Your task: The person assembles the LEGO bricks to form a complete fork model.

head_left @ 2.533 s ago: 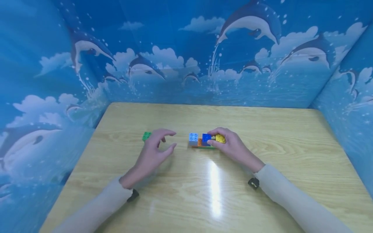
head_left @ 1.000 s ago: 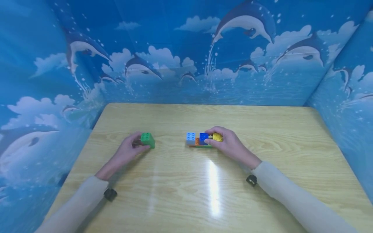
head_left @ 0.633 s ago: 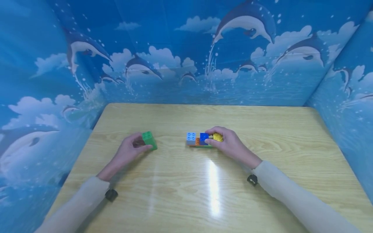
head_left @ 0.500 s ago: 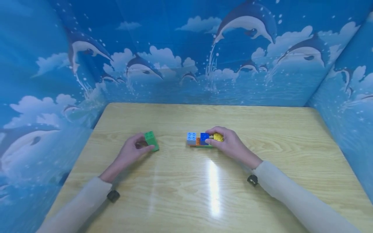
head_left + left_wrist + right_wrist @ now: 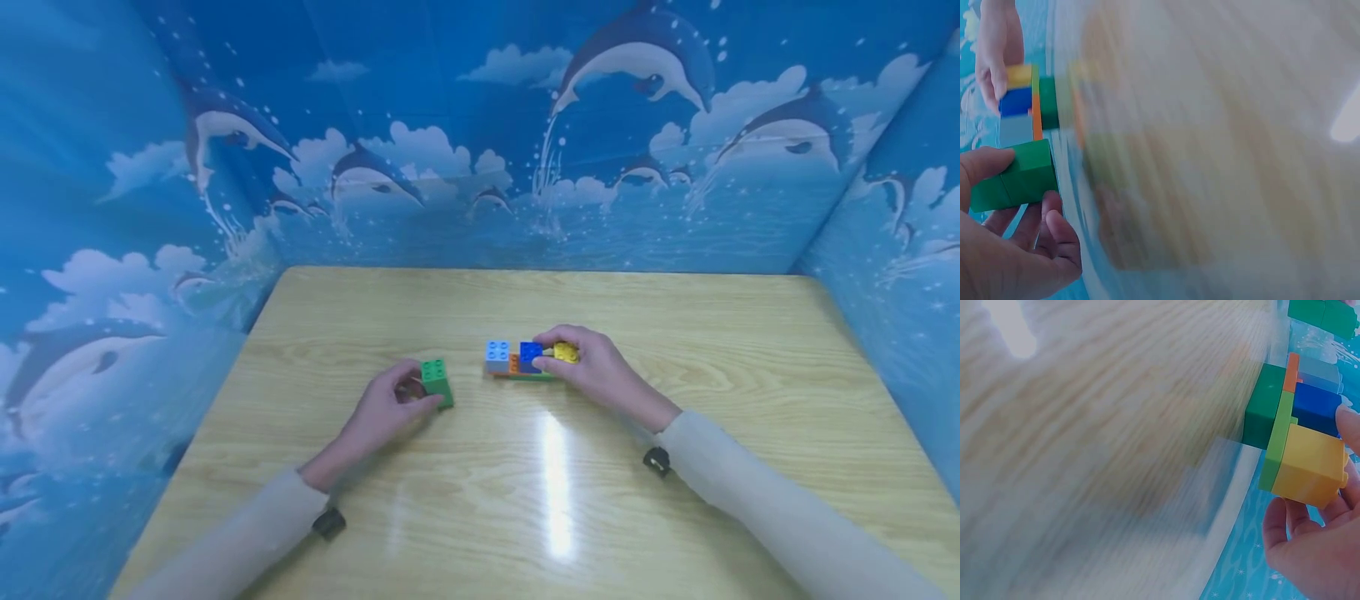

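Observation:
My left hand [image 5: 386, 408] pinches a pair of stacked green toy bricks [image 5: 437, 385], thumb on one side and fingers on the other. Whether the stack touches the table cannot be told. To its right is a built brick piece: a light blue brick [image 5: 497, 357], a blue brick [image 5: 529, 357] and a yellow brick [image 5: 567, 352] stand in a row on an orange plate [image 5: 1291, 372] and a light green plate [image 5: 1277, 444]. Under these plates sits a dark green brick [image 5: 1265, 403]. My right hand [image 5: 600, 375] pinches the blue brick, its palm side near the yellow one.
The wooden table [image 5: 712, 333] spreads around both hands, with a bright light reflection [image 5: 557, 492] in front of the brick piece. Blue dolphin-print sheets [image 5: 480, 192] stand along its back and sides.
My left hand reached left, took hold of the green bricks and brought them right and nearer to me, towards the brick piece. My right hand has stayed at the blue brick.

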`<state>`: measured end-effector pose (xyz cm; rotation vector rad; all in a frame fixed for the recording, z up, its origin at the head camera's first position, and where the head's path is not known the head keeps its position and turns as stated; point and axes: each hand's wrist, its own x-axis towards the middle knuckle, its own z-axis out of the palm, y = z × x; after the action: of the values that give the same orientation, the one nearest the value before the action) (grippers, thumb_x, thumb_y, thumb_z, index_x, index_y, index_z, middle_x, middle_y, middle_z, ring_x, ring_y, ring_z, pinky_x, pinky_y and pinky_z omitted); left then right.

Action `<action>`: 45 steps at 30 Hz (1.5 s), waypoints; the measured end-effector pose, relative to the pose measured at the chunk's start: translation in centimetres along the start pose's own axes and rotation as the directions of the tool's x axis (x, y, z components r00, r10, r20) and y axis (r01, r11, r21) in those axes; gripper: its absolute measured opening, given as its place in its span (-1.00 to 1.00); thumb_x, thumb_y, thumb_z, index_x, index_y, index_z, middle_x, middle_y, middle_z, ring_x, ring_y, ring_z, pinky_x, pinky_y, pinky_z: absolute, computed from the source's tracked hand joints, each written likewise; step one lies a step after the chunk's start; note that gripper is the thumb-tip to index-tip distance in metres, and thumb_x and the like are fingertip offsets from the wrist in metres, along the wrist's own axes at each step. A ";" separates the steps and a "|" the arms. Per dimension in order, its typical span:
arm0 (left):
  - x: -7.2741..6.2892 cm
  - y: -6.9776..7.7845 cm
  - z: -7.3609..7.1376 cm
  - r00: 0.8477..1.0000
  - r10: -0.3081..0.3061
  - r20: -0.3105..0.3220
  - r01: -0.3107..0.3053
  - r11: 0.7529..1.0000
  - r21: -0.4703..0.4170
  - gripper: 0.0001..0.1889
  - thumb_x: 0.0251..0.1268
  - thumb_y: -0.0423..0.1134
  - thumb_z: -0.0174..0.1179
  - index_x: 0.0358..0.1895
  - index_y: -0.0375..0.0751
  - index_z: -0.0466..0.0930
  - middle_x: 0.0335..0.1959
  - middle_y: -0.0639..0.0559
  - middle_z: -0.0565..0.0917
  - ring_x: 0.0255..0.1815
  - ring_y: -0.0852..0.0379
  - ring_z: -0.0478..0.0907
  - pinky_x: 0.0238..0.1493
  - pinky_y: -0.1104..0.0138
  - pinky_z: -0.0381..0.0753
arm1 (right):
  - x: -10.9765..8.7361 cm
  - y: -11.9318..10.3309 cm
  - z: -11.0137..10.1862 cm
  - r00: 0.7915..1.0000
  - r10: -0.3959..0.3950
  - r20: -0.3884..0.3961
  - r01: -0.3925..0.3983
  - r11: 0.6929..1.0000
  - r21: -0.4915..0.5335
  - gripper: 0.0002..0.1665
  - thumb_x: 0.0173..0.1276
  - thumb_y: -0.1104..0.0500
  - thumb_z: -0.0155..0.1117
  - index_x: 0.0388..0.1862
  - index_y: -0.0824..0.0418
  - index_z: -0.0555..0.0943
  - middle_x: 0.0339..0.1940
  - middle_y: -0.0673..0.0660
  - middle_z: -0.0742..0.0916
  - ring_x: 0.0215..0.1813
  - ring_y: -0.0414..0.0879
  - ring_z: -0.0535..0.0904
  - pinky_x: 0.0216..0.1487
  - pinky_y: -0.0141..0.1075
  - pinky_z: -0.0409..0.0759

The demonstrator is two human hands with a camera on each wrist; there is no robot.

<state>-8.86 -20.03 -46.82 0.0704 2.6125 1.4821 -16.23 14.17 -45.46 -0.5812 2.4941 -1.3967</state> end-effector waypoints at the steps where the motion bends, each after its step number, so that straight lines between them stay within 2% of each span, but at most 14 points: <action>1: -0.1 0.2 0.4 1.000 -0.005 0.005 0.005 1.000 -0.004 -0.64 0.33 -0.31 0.54 0.14 -0.22 0.69 -0.12 0.00 0.74 -0.08 0.02 0.66 0.03 0.12 0.67 | 0.0 0.0 0.0 1.000 0.000 -0.001 0.000 1.000 0.001 -0.56 0.51 0.04 0.54 0.29 0.10 0.75 0.22 0.08 0.77 0.10 0.02 0.67 0.04 -0.05 0.70; 6: -0.2 0.9 2.3 0.999 -0.024 0.033 0.024 0.999 -0.028 -0.65 0.28 -0.30 0.57 0.09 -0.19 0.72 -0.22 0.04 0.71 -0.19 0.04 0.61 -0.11 0.23 0.62 | 0.0 0.0 0.1 1.000 -0.006 -0.006 0.006 1.000 0.000 -0.56 0.51 0.05 0.55 0.29 0.10 0.75 0.23 0.07 0.77 0.18 0.03 0.68 0.14 -0.02 0.71; 11: -0.3 1.5 4.2 0.997 0.003 0.080 0.003 0.997 -0.079 -0.64 0.23 -0.34 0.59 0.07 -0.24 0.72 -0.27 0.02 0.71 -0.28 0.05 0.60 -0.25 0.33 0.60 | 0.0 0.0 0.1 1.000 -0.010 -0.015 0.010 1.000 -0.017 -0.57 0.51 0.07 0.54 0.29 0.11 0.75 0.22 0.08 0.78 0.15 0.04 0.68 0.12 -0.02 0.69; 20: 0.1 2.7 7.1 0.981 0.110 0.158 -0.095 0.991 -0.094 -0.56 0.22 -0.35 0.58 0.15 -0.28 0.70 -0.25 0.09 0.73 -0.29 0.10 0.63 -0.26 0.34 0.64 | 0.0 0.0 0.1 1.000 0.002 -0.019 -0.003 1.000 -0.007 -0.57 0.51 0.07 0.54 0.29 0.10 0.74 0.24 0.09 0.77 0.10 0.03 0.68 0.07 -0.05 0.71; 26: 0.4 3.4 8.6 0.975 0.131 0.179 -0.115 0.988 -0.101 -0.52 0.21 -0.39 0.59 0.20 -0.28 0.69 -0.18 0.09 0.74 -0.23 0.15 0.66 -0.17 0.31 0.70 | 0.0 -0.1 0.3 1.000 0.011 -0.026 -0.011 1.000 0.020 -0.57 0.49 0.08 0.56 0.27 0.10 0.75 0.24 0.10 0.77 0.21 0.08 0.68 0.19 0.01 0.70; 29: 0.7 3.8 9.3 0.975 0.126 0.183 -0.111 0.990 -0.089 -0.49 0.20 -0.39 0.59 0.23 -0.27 0.69 -0.15 0.09 0.75 -0.21 0.16 0.67 -0.14 0.30 0.72 | 0.0 -0.1 0.3 0.999 0.019 -0.027 -0.018 0.999 0.026 -0.58 0.48 0.08 0.56 0.27 0.09 0.76 0.24 0.09 0.78 0.24 0.09 0.67 0.22 0.02 0.69; 35: 1.5 4.5 10.0 0.975 0.089 0.204 -0.076 0.995 -0.070 -0.52 0.21 -0.33 0.60 0.20 -0.19 0.71 -0.12 0.13 0.73 -0.16 0.15 0.67 -0.11 0.28 0.71 | 0.0 0.0 0.2 0.999 0.034 -0.026 -0.034 0.999 0.019 -0.58 0.50 0.07 0.55 0.28 0.08 0.75 0.25 0.12 0.76 0.17 0.06 0.68 0.13 -0.04 0.71; 45: 1.9 4.7 10.3 0.969 0.104 0.224 -0.091 0.994 -0.064 -0.54 0.21 -0.35 0.60 0.18 -0.20 0.71 -0.10 0.13 0.72 -0.13 0.17 0.66 -0.09 0.30 0.68 | 0.1 0.1 0.1 0.999 0.034 -0.014 -0.034 0.999 0.019 -0.57 0.51 0.05 0.54 0.29 0.07 0.74 0.26 0.10 0.76 0.23 0.08 0.66 0.20 0.01 0.68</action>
<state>-9.40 -8.61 -48.19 0.3468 2.4171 1.4765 -16.31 14.07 -45.60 -0.5242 2.4870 -1.4157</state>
